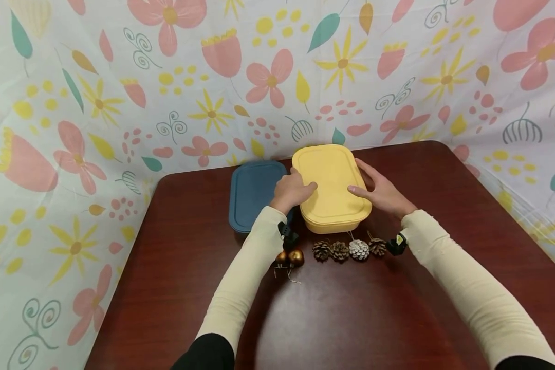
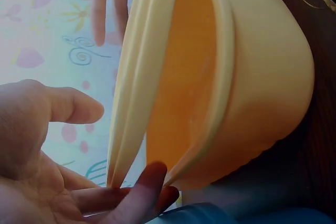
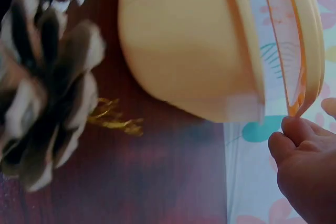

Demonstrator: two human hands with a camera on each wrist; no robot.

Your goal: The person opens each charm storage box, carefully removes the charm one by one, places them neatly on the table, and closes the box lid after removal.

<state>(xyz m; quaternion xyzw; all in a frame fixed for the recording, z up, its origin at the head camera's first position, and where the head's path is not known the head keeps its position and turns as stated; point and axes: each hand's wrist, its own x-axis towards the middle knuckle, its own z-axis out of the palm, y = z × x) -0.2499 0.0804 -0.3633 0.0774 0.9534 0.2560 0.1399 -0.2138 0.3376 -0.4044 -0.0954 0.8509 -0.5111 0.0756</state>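
Note:
A yellow lid (image 1: 330,180) sits over a yellow food container (image 1: 333,226). The left wrist view shows a gap between lid and container (image 2: 268,77), with the lid (image 2: 139,61) raised off the rim. My left hand (image 1: 292,192) holds the lid's left edge, its fingers bent under the edge by the container's rim and its thumb apart above. At the right edge, my right hand (image 1: 383,194) holds the lid, thumb over the top. In the right wrist view its fingertips (image 3: 291,129) meet the lid's corner (image 3: 313,51), with the container (image 3: 189,40) below.
A blue lidded container (image 1: 254,195) stands to the left, partly behind my left hand. In front lie brown pinecones (image 1: 339,252), a white-tipped pinecone (image 1: 359,250) and copper-coloured ball ornaments (image 1: 296,257). A floral cloth (image 1: 268,67) hangs behind the dark red table (image 1: 342,318).

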